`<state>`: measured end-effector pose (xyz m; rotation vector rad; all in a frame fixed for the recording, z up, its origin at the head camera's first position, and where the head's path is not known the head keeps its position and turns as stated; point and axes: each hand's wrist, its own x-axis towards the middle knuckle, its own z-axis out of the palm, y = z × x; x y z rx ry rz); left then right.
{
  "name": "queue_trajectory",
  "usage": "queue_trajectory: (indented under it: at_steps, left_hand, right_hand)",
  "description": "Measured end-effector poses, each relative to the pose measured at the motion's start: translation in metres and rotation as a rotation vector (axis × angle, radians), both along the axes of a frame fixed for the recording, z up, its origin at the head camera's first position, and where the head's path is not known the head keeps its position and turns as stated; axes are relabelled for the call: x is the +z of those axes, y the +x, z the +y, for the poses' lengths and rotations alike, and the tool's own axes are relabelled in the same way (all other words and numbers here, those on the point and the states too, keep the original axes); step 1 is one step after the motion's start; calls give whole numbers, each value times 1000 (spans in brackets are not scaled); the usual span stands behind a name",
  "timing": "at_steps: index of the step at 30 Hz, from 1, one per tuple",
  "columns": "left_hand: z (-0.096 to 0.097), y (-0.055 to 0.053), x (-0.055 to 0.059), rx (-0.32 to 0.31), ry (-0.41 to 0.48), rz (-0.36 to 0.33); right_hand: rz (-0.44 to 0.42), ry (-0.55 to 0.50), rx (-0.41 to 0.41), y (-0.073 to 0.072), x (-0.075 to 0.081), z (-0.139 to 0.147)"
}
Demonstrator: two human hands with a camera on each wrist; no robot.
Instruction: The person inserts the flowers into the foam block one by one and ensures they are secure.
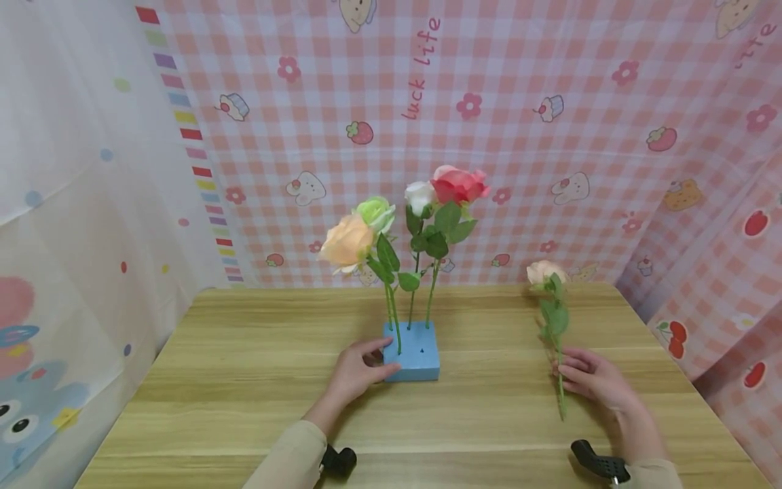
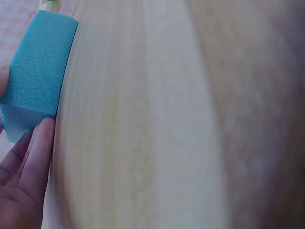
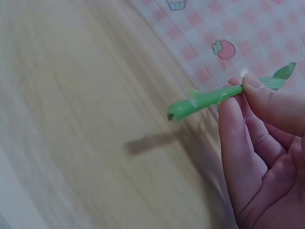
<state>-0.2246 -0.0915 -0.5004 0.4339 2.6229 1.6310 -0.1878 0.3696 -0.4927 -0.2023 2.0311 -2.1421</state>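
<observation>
A blue foam block (image 1: 419, 353) stands on the table with several artificial roses upright in it: a peach rose (image 1: 347, 243), a green rose (image 1: 377, 214), a white rose (image 1: 420, 197) and a red rose (image 1: 458, 185). One dark hole shows in the block's top near the front right. My left hand (image 1: 357, 373) grips the block's left side, thumb at the front; the left wrist view shows fingertips against the block (image 2: 40, 62). Over the table's right side, my right hand (image 1: 595, 377) pinches the green stem (image 3: 205, 101) of a pale pink rose (image 1: 546, 273) between thumb and fingers. Its cut end sticks out free.
The wooden table (image 1: 244, 387) ends at a pink checked cloth (image 1: 513, 136) hanging behind it. A white patterned curtain (image 1: 79, 204) hangs at the left. Black wrist mounts (image 1: 595, 462) are strapped on both forearms.
</observation>
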Motion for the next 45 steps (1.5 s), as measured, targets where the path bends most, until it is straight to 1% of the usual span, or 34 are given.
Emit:
queue_trajectory:
  at_steps: [3,5,11,20,27,31,36,45]
  left_hand:
    - [0,0,-1,5,3,-3]
    - [0,0,-1,5,7,-7]
    - [0,-1,-1,8,4,-5]
    - [0,0,-1,8,-4,-1]
    - [1,0,0,10,-5,-6]
    - [1,0,0,13,-5,-9]
    - [1,0,0,13,-7,-7]
    - [0,0,0,9,-3,-12]
  right_hand:
    - [31,-48,7,-2,0,-6]
    - [32,-44,-6,-3,1,-11]
    - [38,-12,-36,-7,6,-24]
    - [117,5,-77,-14,11,-47]
    - [113,75,-127,-18,17,-64]
    - [146,89,-123,-20,18,-73]
    - [187,92,-93,-23,21,-82]
    - [208,125,-78,-27,25,-97]
